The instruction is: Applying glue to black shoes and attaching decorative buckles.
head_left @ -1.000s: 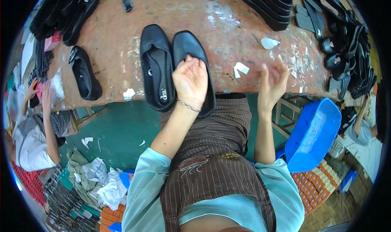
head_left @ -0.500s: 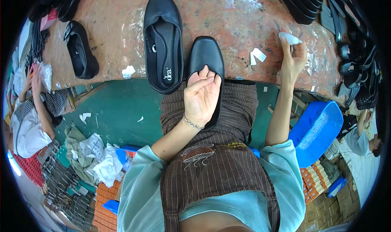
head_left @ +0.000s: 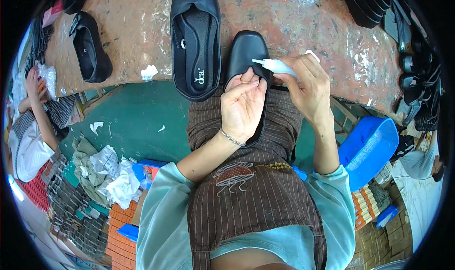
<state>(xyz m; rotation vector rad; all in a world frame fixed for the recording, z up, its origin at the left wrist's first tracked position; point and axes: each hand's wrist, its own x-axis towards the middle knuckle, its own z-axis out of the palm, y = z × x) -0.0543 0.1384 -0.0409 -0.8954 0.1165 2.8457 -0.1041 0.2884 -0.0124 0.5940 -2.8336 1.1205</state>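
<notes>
My left hand (head_left: 242,104) has its fingers inside the opening of a black square-toed shoe (head_left: 250,48), supporting it from within, palm turned up. The shoe's toe lies over the table edge and its heel end hangs above my lap. In my right hand (head_left: 310,85) is a small white squeeze bottle (head_left: 280,67) with a thin nozzle. The nozzle tip points left, just over the shoe's upper near the opening; I cannot tell whether it touches. A matching black shoe (head_left: 195,47) with a printed insole lies to the left, partly over the table edge.
The worn reddish table (head_left: 142,28) also bears a black shoe with a bow (head_left: 89,49), a torn white scrap (head_left: 149,73) and stacked black shoes (head_left: 362,7). A blue plastic tub (head_left: 372,149) stands low on the right. Another person's hands (head_left: 35,87) work at the far left.
My right hand has come left and nearer with the white bottle, from the table's right side to the shoe. My left hand and its shoe have shifted slightly right.
</notes>
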